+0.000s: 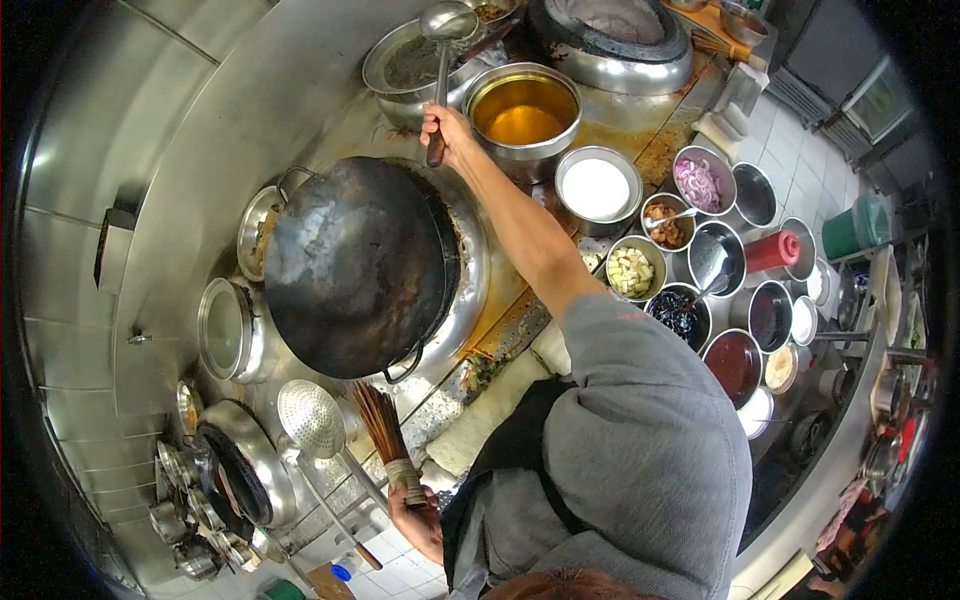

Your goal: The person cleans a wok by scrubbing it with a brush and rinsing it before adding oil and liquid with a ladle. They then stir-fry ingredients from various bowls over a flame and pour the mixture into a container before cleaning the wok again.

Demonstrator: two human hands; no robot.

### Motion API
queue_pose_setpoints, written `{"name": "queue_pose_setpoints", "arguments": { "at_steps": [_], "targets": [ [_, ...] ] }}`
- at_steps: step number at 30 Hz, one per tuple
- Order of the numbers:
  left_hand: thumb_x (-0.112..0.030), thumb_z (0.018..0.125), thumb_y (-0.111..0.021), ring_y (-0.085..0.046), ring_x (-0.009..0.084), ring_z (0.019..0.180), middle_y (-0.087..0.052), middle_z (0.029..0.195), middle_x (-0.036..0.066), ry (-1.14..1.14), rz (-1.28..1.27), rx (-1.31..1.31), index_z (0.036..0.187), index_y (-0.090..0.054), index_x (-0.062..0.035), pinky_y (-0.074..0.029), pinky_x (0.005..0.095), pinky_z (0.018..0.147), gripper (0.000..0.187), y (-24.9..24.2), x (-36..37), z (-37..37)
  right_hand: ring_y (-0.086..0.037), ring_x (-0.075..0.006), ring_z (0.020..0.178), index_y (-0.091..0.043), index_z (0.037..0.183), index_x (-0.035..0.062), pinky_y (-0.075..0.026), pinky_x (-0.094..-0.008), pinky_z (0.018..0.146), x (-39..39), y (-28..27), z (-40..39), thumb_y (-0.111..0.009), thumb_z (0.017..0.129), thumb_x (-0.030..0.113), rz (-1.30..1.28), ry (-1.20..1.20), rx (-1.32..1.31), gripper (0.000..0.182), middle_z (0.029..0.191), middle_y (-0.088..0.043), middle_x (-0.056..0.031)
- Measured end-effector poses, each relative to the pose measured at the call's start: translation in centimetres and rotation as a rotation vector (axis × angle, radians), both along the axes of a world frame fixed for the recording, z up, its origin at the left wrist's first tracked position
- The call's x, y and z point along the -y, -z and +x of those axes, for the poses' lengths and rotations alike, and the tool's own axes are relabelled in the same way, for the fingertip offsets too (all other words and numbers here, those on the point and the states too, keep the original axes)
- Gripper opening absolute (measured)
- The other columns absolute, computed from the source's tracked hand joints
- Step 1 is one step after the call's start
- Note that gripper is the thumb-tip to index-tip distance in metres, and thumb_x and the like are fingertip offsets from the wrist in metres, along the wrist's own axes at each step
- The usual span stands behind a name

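Observation:
My right hand (pixel 450 135) is closed around the wooden grip of a metal ladle (pixel 443 75). The ladle's bowl is above the rim of a steel pot of cloudy liquid (pixel 412 62). Lower in the view, my left hand (pixel 415 525) grips the bound end of a bamboo wok brush (pixel 378 418), bristles toward the wok. Between my hands a large black wok (pixel 355 270) with two loop handles sits at the burner ring (pixel 475 260). A perforated skimmer (pixel 312 418) lies beside the brush; whether my left hand touches its handle is hidden.
A pot of amber oil (pixel 525 110) and a bowl of white powder or grains (pixel 597 190) stand by my right arm. Several ingredient bowls, including sliced onion (pixel 698 185) and red sauce (pixel 732 366), are farther right. Another burner (pixel 245 460) is at lower left. Folded cloths (pixel 485 415) lie along the front edge.

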State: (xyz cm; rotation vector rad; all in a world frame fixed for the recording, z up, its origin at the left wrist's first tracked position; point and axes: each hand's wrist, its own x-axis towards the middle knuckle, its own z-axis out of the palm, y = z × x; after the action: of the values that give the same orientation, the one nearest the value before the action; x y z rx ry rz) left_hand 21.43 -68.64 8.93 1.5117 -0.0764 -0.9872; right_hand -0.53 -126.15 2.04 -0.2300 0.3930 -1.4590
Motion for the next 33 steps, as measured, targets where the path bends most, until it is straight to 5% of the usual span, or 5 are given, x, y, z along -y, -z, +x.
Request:
{"name": "queue_pose_setpoints", "arguments": {
  "at_steps": [4, 14, 17, 21, 33],
  "targets": [
    [-0.021, 0.09, -0.059, -0.059, 0.0174, 0.057, -0.067, 0.09, 0.015, 0.012, -0.003, 0.009, 0.105, -0.055, -0.0001, -0.044, 0.0274, 0.045, 0.026, 0.4, 0.0, 0.2, -0.046, -0.011, 0.05, -0.051, 0.105, 0.0088, -0.044, -0.0328, 0.044, 0.3, -1.7, -0.7, -0.062, 0.091, 0.009, -0.051, -0.049, -0.046, 0.018, 0.067, -0.047, 0.0008],
    [-0.02, 0.09, -0.059, -0.058, 0.015, 0.056, -0.067, 0.089, 0.013, -0.105, 0.005, -0.017, 0.109, -0.057, 0.0008, -0.043, 0.0251, 0.045, 0.028, 0.6, -0.5, 0.1, -0.071, -0.0412, 0.085, -0.065, 0.104, -0.0027, -0.055, -0.041, 0.079, 9.4, -0.6, 1.4, -0.063, 0.082, 0.025, 0.184, 0.458, -1.794, 0.036, 0.096, -0.069, -0.0293],
    [-0.02, 0.09, -0.058, -0.057, 0.0147, 0.055, -0.067, 0.089, 0.013, -0.115, 0.009, -0.035, 0.109, -0.058, 0.0004, -0.042, 0.0243, 0.045, 0.028, 1.0, -0.9, 0.2, -0.071, -0.0378, 0.081, -0.067, 0.091, -0.0054, -0.056, -0.0412, 0.072, 10.5, -1.4, 0.6, -0.063, 0.081, 0.018, 0.021, 0.03, -1.772, 0.026, 0.088, -0.07, -0.0271],
    [-0.02, 0.089, -0.057, -0.057, 0.0149, 0.055, -0.067, 0.088, 0.013, -0.082, 0.004, -0.054, 0.109, -0.058, 0.0, -0.042, 0.0241, 0.045, 0.029, 1.5, -1.2, 0.6, -0.057, -0.0213, 0.052, -0.059, 0.076, -0.0005, -0.048, -0.0375, 0.047, 9.6, 1.2, 1.8, -0.06, 0.082, 0.001, 0.15, -0.064, -0.532, 0.006, 0.066, -0.059, -0.0112],
    [-0.018, 0.088, -0.059, -0.058, 0.016, 0.056, -0.067, 0.089, 0.014, -0.055, -0.017, -0.014, 0.108, -0.057, 0.0002, -0.043, 0.0242, 0.045, 0.027, 1.2, -0.6, 2.0, -0.053, -0.0075, 0.054, -0.055, 0.082, 0.0123, -0.047, -0.0284, 0.045, -4.8, -2.1, 4.7, -0.068, 0.09, 0.012, -0.009, -0.189, -0.025, 0.015, 0.066, -0.053, 0.0031]
  ]
}}
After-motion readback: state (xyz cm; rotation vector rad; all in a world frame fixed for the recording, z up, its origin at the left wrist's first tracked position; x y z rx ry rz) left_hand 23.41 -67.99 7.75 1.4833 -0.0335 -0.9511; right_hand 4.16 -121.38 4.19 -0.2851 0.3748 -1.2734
